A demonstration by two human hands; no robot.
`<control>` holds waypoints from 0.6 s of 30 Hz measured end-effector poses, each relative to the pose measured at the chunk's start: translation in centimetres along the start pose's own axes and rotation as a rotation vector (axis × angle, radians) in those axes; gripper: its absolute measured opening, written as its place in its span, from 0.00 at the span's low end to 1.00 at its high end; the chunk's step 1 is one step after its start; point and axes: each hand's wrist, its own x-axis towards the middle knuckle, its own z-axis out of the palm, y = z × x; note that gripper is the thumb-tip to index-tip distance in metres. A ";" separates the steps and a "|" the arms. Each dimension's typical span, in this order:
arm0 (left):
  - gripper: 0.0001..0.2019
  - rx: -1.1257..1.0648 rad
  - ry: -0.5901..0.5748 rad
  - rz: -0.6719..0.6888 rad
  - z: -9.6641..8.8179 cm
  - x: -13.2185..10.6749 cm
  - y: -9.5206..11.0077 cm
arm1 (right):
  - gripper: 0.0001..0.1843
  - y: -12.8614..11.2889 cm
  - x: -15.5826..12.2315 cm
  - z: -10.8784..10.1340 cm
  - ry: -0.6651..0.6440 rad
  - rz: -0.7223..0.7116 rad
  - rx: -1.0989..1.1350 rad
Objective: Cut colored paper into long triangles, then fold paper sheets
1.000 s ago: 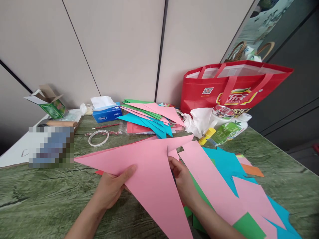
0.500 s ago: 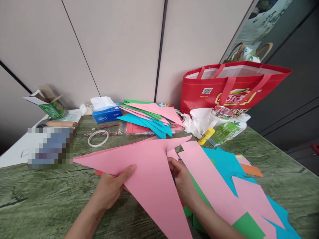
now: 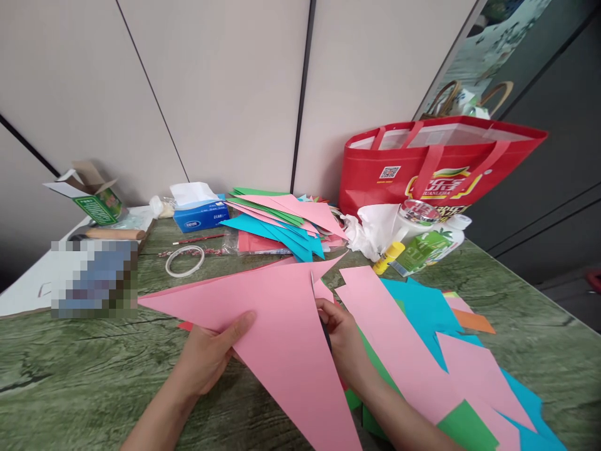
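Observation:
My left hand [image 3: 211,354] grips the lower edge of a large pink paper triangle [image 3: 277,326], thumb lying on top. At the sheet's right edge, my right hand [image 3: 342,341] is closed around scissors [image 3: 319,307]. Only a thin blade and a dark bit of handle show. The blade stands in a cut near the sheet's top right corner, where a narrow pink strip [image 3: 328,266] hangs off. The sheet is held a little above the green marbled table [image 3: 70,376].
Pink, blue and green paper offcuts [image 3: 422,338] lie to the right. A stack of coloured triangles [image 3: 277,219] sits behind, with a tissue box [image 3: 200,210], a tape ring [image 3: 184,260], a glue stick [image 3: 389,257] and a red bag [image 3: 436,166].
The scissors have worked slightly farther along the cut. The narrow pink strip's tip at the upper right has drawn in to the left. My left hand has stayed put.

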 end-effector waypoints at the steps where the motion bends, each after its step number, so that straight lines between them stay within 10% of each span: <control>1: 0.12 0.002 0.003 0.000 0.0 0.0 0.0 | 0.12 0.0 0.0 0.0 0.001 0.001 0.001; 18: 0.14 0.036 -0.024 -0.009 0.6 -0.5 -0.1 | 0.11 -0.4 0.1 0.1 0.035 -0.097 -0.134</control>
